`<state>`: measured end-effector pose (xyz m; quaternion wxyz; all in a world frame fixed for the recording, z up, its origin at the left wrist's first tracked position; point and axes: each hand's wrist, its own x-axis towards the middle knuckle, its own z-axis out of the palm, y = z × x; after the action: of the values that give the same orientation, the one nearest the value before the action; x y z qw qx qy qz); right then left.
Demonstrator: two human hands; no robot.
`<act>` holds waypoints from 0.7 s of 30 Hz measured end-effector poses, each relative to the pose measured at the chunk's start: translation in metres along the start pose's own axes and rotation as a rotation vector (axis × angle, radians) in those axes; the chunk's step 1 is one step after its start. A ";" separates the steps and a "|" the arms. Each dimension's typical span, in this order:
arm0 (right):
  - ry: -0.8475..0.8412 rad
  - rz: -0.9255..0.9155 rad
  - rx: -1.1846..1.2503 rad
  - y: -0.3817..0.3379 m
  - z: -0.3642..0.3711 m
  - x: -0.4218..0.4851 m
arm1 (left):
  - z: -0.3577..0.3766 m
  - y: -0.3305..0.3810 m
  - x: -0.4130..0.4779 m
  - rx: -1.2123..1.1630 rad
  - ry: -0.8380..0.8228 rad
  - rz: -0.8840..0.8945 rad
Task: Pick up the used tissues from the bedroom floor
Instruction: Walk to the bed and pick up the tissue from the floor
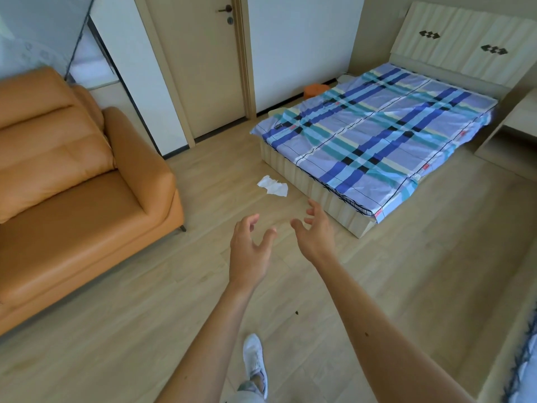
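An orange leather sofa (72,175) stands left. The left hand (250,251) and right hand (315,231) hover empty, fingers spread. Beyond them, crumpled white tissues (273,186) lie on the pale wooden floor (145,330), beside the blue plaid-covered bed (377,135).

The orange leather sofa (75,181) runs off the left edge, its far arm unseen. A small orange object (315,89) on the floor is half hidden behind the blue plaid-sheeted bed (377,135) and cannot be identified. The pale wooden nightstand (514,126) is cut by the right edge. A white sneaker (255,362) shows; the leg above it leaves the frame.
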<state>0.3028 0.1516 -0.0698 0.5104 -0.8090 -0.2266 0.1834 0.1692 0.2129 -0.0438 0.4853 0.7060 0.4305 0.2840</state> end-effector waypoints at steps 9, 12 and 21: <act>0.008 0.084 -0.049 -0.025 0.075 0.131 | -0.019 -0.020 0.171 0.000 -0.032 -0.001; 0.018 0.115 -0.064 -0.028 0.093 0.175 | -0.014 -0.020 0.219 0.007 -0.052 -0.017; -0.014 0.168 -0.075 -0.016 0.149 0.352 | 0.042 -0.043 0.387 0.037 -0.103 -0.063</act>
<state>0.5133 0.4636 -0.1399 0.4608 -0.8424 -0.1684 0.2228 0.3707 0.5431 -0.1057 0.5022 0.7147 0.4323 0.2238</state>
